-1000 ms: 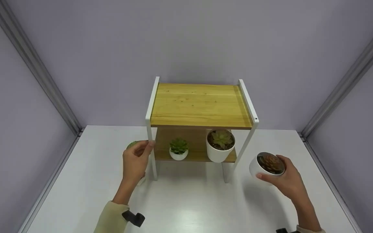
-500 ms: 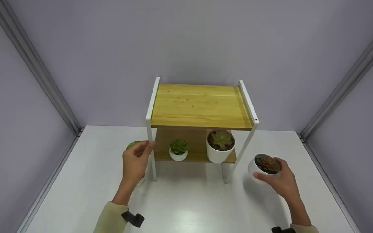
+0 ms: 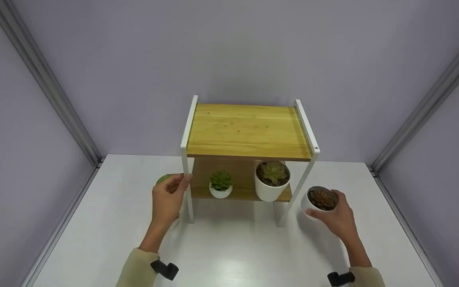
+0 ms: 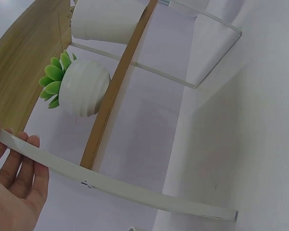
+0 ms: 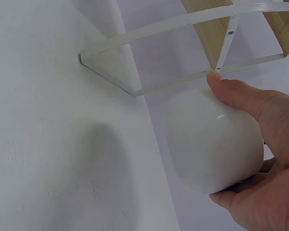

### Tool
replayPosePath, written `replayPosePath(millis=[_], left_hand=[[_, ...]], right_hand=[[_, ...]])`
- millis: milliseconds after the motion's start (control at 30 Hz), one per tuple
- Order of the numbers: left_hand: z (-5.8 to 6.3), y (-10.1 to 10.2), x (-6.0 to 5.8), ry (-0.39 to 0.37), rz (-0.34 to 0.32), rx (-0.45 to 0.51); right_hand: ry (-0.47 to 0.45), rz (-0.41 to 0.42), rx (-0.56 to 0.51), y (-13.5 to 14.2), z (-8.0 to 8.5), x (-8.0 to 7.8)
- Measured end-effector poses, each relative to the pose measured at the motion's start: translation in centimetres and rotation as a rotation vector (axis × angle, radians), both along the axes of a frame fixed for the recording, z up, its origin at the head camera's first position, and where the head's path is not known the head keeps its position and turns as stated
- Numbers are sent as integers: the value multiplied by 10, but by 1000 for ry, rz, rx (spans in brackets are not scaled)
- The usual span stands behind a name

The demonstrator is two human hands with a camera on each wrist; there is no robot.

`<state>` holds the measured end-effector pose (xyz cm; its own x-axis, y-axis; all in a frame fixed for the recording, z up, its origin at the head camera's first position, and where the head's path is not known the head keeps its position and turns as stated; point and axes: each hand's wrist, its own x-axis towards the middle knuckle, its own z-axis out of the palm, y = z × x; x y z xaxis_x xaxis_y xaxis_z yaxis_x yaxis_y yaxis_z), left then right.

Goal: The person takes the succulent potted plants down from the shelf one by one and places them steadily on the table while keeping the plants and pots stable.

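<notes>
In the head view my left hand (image 3: 166,203) grips the front left white post (image 3: 185,165) of a small two-tier shelf (image 3: 249,129). The left wrist view shows thumb and fingers on either side of this post (image 4: 120,186). To the shelf's right, my right hand (image 3: 340,221) holds a white pot with a reddish-brown succulent (image 3: 322,198), raised over the table with its shadow below. In the right wrist view the thumb lies along one side of the white pot (image 5: 209,142) and fingertips show at the other. Most of those fingers are hidden behind the pot.
On the lower shelf stand a small potted green succulent (image 3: 220,181) and a larger white pot with a pale green succulent (image 3: 271,183). A green rounded thing (image 3: 162,178) shows partly behind my left hand. Walls border the white table (image 3: 229,243) at the back and sides.
My right hand has moved left with the potted succulent, closer to the shelf's right side. My left hand stays on the post.
</notes>
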<state>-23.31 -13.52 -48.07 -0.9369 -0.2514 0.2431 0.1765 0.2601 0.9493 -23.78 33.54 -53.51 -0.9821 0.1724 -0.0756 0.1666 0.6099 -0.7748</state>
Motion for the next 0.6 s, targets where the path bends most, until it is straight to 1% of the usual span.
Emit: replayPosePath(millis=[100, 233, 467, 600], left_hand=[[0, 0, 0, -11, -1, 5], [1, 1, 0, -26, 3, 6], [2, 1, 1, -20, 6, 5], [2, 1, 2, -14, 7, 2]], right_hand=[[0, -8, -8, 1, -2, -2], [-2, -20, -17, 4, -8, -6], [-9, -27, -26, 8, -24, -17], [-13, -25, -27, 8, -30, -23]])
